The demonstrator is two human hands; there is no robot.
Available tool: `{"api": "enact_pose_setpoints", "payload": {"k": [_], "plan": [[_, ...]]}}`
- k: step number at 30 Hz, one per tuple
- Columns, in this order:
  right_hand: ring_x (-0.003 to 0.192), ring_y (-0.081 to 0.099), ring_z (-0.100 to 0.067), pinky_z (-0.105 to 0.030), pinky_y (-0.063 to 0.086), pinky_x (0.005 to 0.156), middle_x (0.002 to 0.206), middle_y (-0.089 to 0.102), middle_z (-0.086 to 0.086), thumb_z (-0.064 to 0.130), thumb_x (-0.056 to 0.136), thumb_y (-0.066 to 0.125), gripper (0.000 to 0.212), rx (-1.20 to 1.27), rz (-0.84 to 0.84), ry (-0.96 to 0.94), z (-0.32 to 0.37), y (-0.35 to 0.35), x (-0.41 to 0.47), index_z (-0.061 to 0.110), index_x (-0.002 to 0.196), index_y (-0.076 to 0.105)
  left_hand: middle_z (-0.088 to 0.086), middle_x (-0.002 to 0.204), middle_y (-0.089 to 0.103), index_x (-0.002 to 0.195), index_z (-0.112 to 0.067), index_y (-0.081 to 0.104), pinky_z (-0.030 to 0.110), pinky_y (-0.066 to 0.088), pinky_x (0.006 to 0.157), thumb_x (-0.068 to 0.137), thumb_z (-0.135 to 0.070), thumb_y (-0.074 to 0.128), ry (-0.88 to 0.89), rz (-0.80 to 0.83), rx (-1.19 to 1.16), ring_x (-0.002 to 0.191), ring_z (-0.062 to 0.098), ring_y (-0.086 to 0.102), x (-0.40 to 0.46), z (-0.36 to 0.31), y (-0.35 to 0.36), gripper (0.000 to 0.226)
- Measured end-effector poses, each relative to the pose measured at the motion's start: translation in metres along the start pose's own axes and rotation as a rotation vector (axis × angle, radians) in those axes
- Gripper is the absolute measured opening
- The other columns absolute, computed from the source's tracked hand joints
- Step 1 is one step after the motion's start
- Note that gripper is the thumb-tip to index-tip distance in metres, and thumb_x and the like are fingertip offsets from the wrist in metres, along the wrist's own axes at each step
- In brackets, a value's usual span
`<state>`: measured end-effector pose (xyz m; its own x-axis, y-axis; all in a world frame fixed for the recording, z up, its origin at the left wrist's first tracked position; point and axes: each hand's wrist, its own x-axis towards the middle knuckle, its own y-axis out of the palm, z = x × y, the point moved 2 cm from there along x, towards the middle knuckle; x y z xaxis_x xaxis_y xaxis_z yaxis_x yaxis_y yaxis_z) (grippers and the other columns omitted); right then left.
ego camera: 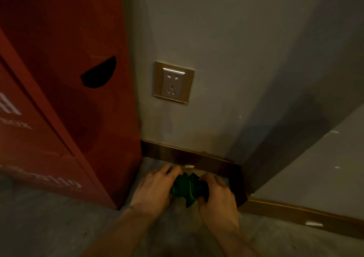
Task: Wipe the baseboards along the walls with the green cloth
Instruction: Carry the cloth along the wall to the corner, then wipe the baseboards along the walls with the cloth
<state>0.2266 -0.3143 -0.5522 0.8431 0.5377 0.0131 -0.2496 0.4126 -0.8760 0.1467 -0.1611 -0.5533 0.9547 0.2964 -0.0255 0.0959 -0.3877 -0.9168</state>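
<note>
1. The grey wall (206,40) fills the upper view, meeting a second wall face at an outer corner on the right.
2. A tall red cabinet (65,99) stands on the left, hard against the wall; it blocks the baseboard's left end, so the cloth can likely reach only up to its edge.
3. The concrete floor (49,227) is dim and dusty-looking.
4. The dark wooden baseboard (187,156) runs from the cabinet to the corner, then turns along the right wall.
5. A wall socket (173,82) sits above the baseboard; I would keep a damp cloth well below it.
6. The left hand (155,188) and right hand (216,193) each have their grip curled round the cloth.
7. The green cloth (188,188) is bunched between both hands, just in front of the baseboard; flattening it into a pad should wipe better.
8. A small white scrap (189,166) lies at the baseboard's foot.
</note>
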Motion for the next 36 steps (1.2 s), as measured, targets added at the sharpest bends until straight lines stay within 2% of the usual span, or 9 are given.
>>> {"api": "enact_pose_setpoints", "payload": {"k": [5,10,12,17,19,22,25,29,36], "plan": [[0.102,0.062,-0.021,-0.040,0.054,0.087,0.110,0.064,0.004,0.002,0.073,0.065,0.047,0.168,-0.079,0.114,-0.012,0.020,0.006,0.031,0.110,0.060,-0.010,0.119,0.058,0.116,-0.040,0.048,0.032,0.046,0.080,0.081,-0.008,0.070,-0.060,-0.090,-0.168,0.107,0.021,0.061,0.004,0.003,0.021,0.053],[0.095,0.065,-0.012,-0.024,0.053,0.077,0.107,0.069,0.000,0.003,0.086,0.058,0.034,0.798,-0.014,0.411,-0.005,0.049,0.006,0.030,0.108,0.060,-0.007,0.112,0.070,0.114,-0.034,0.058,0.019,0.041,0.074,0.084,-0.013,0.071,-0.265,-0.209,-0.435,0.104,0.016,0.065,0.000,-0.005,0.047,0.039],[0.101,0.065,-0.017,-0.034,0.055,0.086,0.115,0.068,-0.006,0.011,0.086,0.058,0.033,1.027,0.063,0.468,0.001,0.059,0.005,0.023,0.117,0.061,-0.009,0.108,0.070,0.112,-0.034,0.059,0.016,0.043,0.074,0.084,-0.016,0.073,-0.341,-0.250,-0.499,0.101,0.013,0.066,0.001,-0.008,0.054,0.036],[0.113,0.063,-0.016,-0.046,0.048,0.102,0.122,0.067,0.003,0.050,0.057,0.084,0.082,1.120,0.185,0.434,0.000,0.056,-0.002,0.033,0.130,0.053,-0.019,0.096,0.067,0.105,-0.037,0.062,0.008,0.048,0.077,0.090,-0.011,0.068,-0.337,-0.247,-0.803,0.092,-0.008,0.064,0.003,-0.025,0.064,0.030],[0.113,0.063,-0.019,-0.050,0.049,0.101,0.123,0.067,-0.001,0.030,0.070,0.085,0.069,1.086,0.177,0.451,-0.012,0.059,0.002,0.031,0.131,0.053,-0.024,0.095,0.063,0.105,-0.039,0.059,-0.001,0.043,0.074,0.084,-0.005,0.074,-0.306,-0.193,-0.840,0.087,-0.019,0.058,0.005,-0.023,0.072,0.042],[0.108,0.067,-0.024,-0.051,0.055,0.091,0.119,0.069,-0.008,0.000,0.082,0.071,0.056,1.121,0.189,0.478,-0.032,0.061,0.007,0.026,0.129,0.057,-0.020,0.108,0.066,0.120,-0.036,0.060,0.003,0.046,0.081,0.075,-0.004,0.081,-0.251,-0.066,-0.883,0.101,-0.008,0.062,0.004,-0.015,0.080,0.059],[0.102,0.070,-0.025,-0.047,0.060,0.082,0.114,0.071,-0.008,-0.005,0.083,0.066,0.054,1.122,0.179,0.487,-0.043,0.073,0.014,0.027,0.127,0.059,-0.019,0.112,0.067,0.122,-0.043,0.055,0.020,0.054,0.090,0.076,-0.030,0.079,-0.188,-0.046,-0.794,0.105,-0.003,0.063,0.000,-0.004,0.081,0.053],[0.109,0.065,-0.027,-0.053,0.052,0.096,0.120,0.068,-0.004,0.006,0.080,0.073,0.059,1.103,0.056,0.576,-0.063,0.071,0.016,0.037,0.127,0.056,-0.021,0.131,0.054,0.127,-0.050,0.042,0.030,0.050,0.101,0.080,-0.065,0.057,-0.210,-0.139,-0.531,0.115,-0.001,0.052,-0.009,0.007,0.079,0.052],[0.096,0.065,-0.007,-0.036,0.061,0.077,0.111,0.059,0.003,-0.004,0.070,0.079,0.075,0.766,0.074,0.255,-0.075,0.050,0.029,0.049,0.104,0.037,0.000,0.170,-0.008,0.160,-0.030,-0.004,0.046,-0.012,0.125,0.070,-0.101,0.017,-0.163,-0.095,0.026,0.153,0.020,-0.021,-0.012,0.043,0.102,0.117]]}}
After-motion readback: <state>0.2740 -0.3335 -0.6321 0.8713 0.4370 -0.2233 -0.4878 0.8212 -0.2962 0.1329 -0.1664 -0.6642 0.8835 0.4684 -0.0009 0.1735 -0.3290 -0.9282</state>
